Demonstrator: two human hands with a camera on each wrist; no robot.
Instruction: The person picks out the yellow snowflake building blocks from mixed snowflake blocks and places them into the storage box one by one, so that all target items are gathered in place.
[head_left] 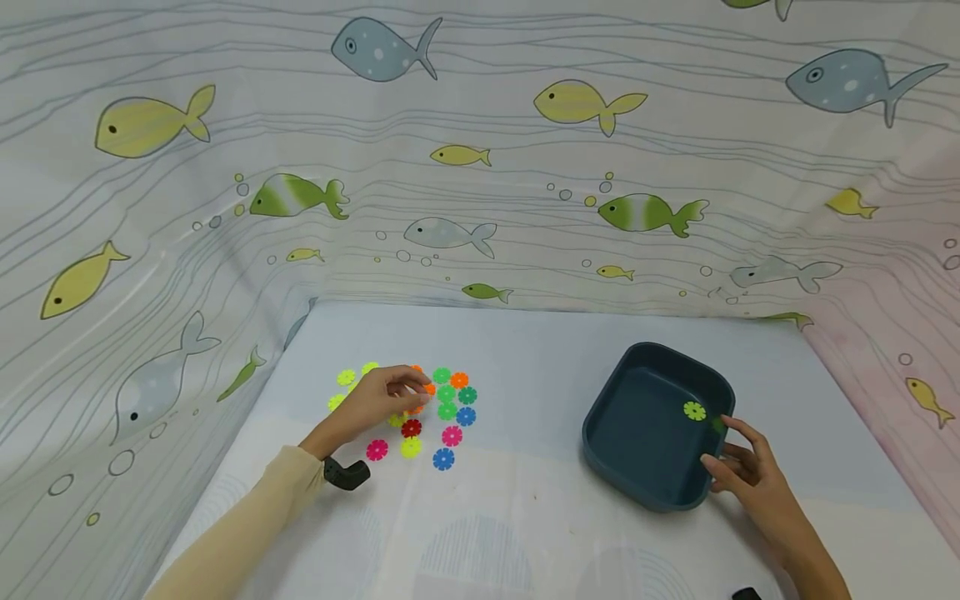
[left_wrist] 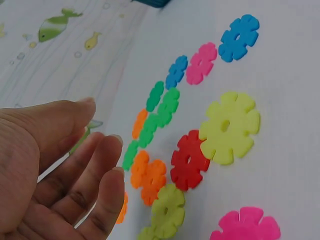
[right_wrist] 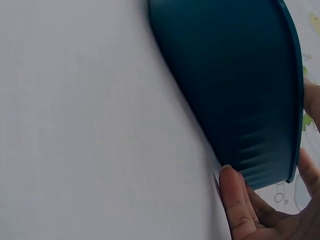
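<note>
My left hand (head_left: 386, 393) hovers over a spread of flower-shaped plastic discs, fingers loosely bent. In the left wrist view its thumb and fingers (left_wrist: 111, 195) stand apart with nothing between them. Near it lie a red disc (left_wrist: 190, 160), a yellow disc (left_wrist: 239, 127), orange discs (left_wrist: 153, 181) and green discs (left_wrist: 168, 107); the hand hides some in the head view. On the right, my right hand (head_left: 753, 479) grips the side of a dark teal plastic basin (head_left: 637, 454), with fingertips at its underside in the right wrist view. One yellow-green disc (head_left: 694, 411) is inside the basin.
Pink discs (head_left: 452, 436) and blue discs (head_left: 444, 458) lie toward the front and right of the spread. A fish-patterned sheet (head_left: 540, 250) rises behind and beside the white table surface (head_left: 525, 500). A black strap piece (head_left: 347, 474) sits by the left wrist.
</note>
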